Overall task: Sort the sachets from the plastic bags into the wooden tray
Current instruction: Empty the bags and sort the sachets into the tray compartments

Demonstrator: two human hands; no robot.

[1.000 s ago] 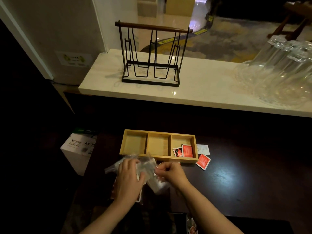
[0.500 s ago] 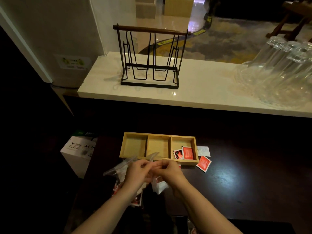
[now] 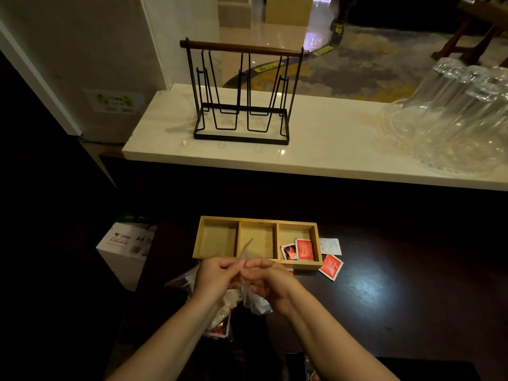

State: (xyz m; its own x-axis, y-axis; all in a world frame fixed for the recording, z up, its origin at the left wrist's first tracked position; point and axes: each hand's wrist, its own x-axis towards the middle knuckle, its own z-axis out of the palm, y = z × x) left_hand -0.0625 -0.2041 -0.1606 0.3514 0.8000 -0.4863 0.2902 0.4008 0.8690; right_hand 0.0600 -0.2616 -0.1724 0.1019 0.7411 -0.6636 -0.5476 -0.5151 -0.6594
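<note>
Head view — both hands' fingers (image 3: 236,266) pinch a clear plastic bag (image 3: 251,296) before the wooden tray (image 3: 299,262).

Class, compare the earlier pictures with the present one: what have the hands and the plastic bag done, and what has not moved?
Both hands, left hand and right hand, have come together and risen, pinching the top of a clear plastic bag that they earlier spread flat. The wooden tray, its red sachets and the sachet beside it stayed put.

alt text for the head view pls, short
Left hand and right hand pinch the top of a clear plastic bag just in front of a three-compartment wooden tray on a dark table. Two red sachets stand in its right compartment; the others look empty.
</note>
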